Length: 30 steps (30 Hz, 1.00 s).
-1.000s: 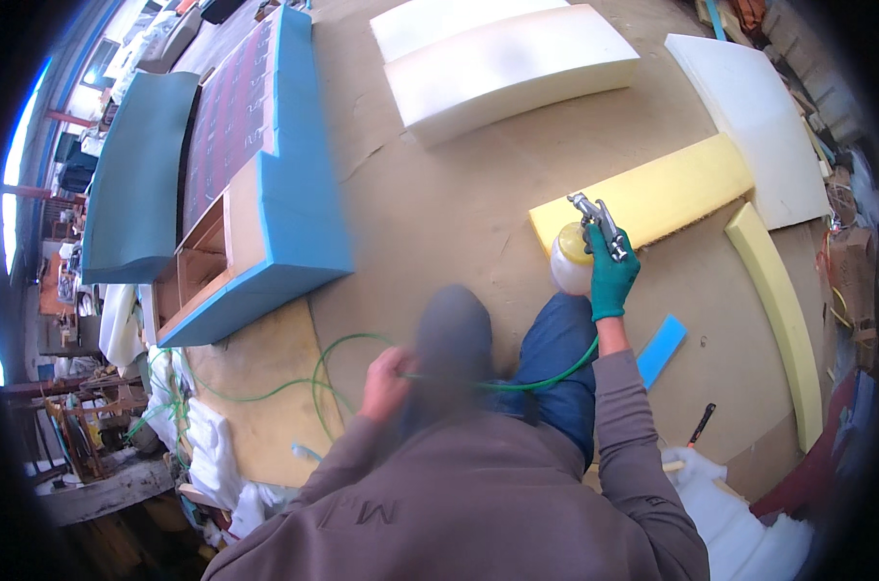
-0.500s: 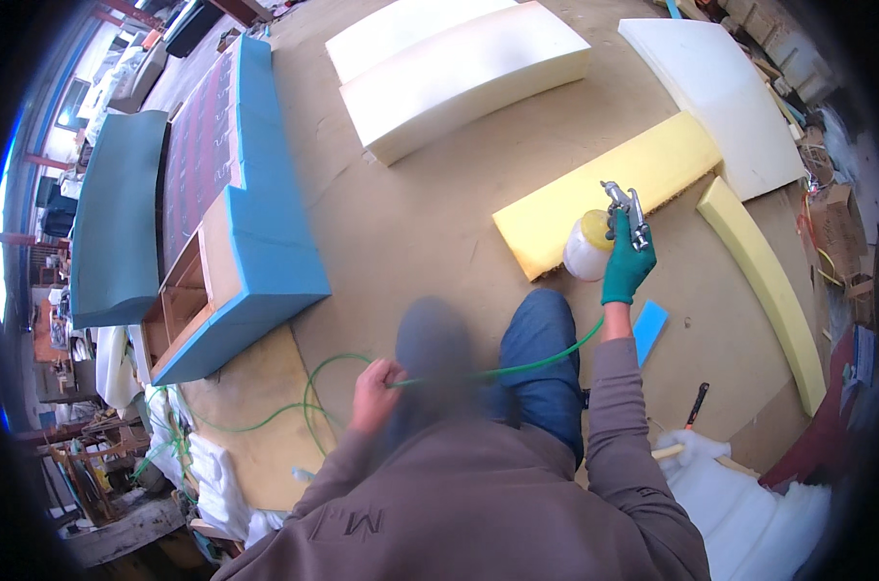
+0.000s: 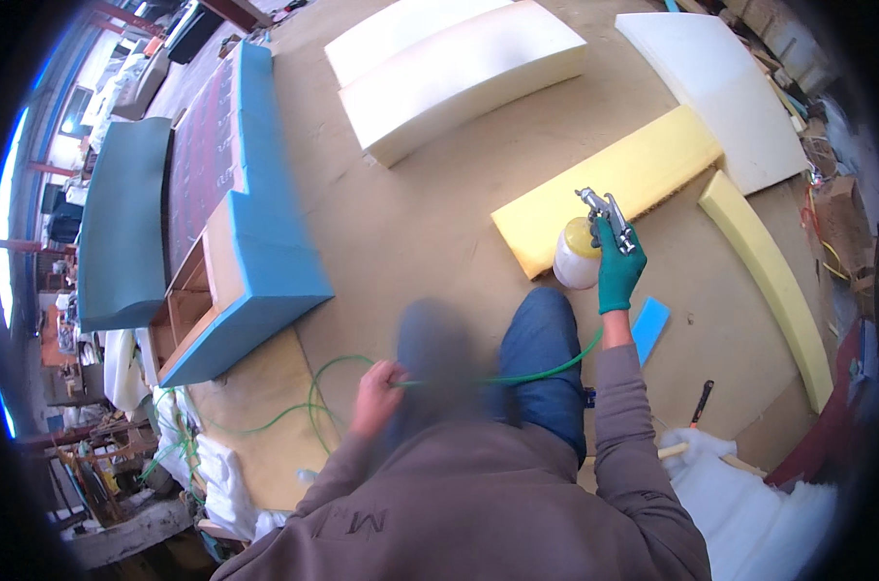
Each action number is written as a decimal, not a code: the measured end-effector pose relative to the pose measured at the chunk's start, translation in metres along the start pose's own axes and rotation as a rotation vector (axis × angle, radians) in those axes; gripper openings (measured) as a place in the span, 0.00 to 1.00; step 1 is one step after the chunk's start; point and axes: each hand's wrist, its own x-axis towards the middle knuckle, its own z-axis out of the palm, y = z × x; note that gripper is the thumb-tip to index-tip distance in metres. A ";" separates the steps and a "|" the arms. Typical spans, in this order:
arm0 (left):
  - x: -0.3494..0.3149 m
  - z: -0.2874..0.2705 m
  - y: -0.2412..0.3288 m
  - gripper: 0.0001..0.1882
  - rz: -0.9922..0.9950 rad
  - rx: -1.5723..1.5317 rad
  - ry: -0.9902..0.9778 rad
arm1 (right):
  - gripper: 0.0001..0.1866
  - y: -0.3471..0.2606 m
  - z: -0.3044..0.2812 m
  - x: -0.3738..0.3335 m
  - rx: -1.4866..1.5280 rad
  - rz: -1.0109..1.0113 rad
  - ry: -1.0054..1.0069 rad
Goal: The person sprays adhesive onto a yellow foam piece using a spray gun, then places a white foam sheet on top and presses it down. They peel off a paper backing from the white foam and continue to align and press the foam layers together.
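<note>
We've right hand (image 3: 619, 269) clamped round spray gun (image 3: 609, 221), left hand (image 3: 377, 395), fingers pinching green hose (image 3: 546, 371); left frame (image 3: 228, 271) part blue foam (image 3: 284, 261), part bare; yellow block (image 3: 643, 155) loose.

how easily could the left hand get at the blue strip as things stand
Not easily, it seems: the left hand holds the green hose, and the legs and right forearm lie between that hand and the blue strip.

Spray gun (image 3: 614, 225): farther right over the yellow foam slab (image 3: 672, 150) than a second ago, swung slightly left since half a second ago.
Spray cup (image 3: 576, 259): clear of the slab's near corner, which it hid at first.
</note>
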 end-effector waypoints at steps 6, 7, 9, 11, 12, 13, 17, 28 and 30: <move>-0.004 -0.005 -0.002 0.08 -0.012 0.037 0.019 | 0.09 0.000 0.024 -0.025 -0.051 0.116 -0.232; -0.005 -0.006 -0.001 0.07 -0.027 0.037 0.006 | 0.09 -0.001 0.026 -0.027 -0.069 0.135 -0.276; -0.006 -0.008 0.004 0.07 -0.067 0.040 -0.022 | 0.10 0.000 0.028 -0.030 -0.080 0.119 -0.314; -0.006 -0.009 0.010 0.07 -0.040 0.013 -0.010 | 0.10 0.001 0.029 -0.032 -0.113 0.107 -0.355; -0.005 -0.009 0.012 0.07 -0.020 -0.002 -0.006 | 0.10 0.002 0.029 -0.032 -0.107 0.106 -0.352; -0.004 -0.010 0.014 0.07 -0.033 0.003 -0.005 | 0.10 0.004 0.030 -0.032 -0.103 0.105 -0.350; 0.000 -0.010 0.018 0.07 -0.036 0.024 -0.010 | 0.10 0.007 0.027 -0.031 -0.084 0.117 -0.278; 0.009 0.004 0.018 0.06 0.007 -0.009 0.003 | 0.11 0.014 -0.006 0.008 -0.023 0.022 0.028; 0.010 0.006 0.019 0.06 0.022 0.017 0.000 | 0.12 0.015 -0.012 0.015 -0.032 -0.002 0.055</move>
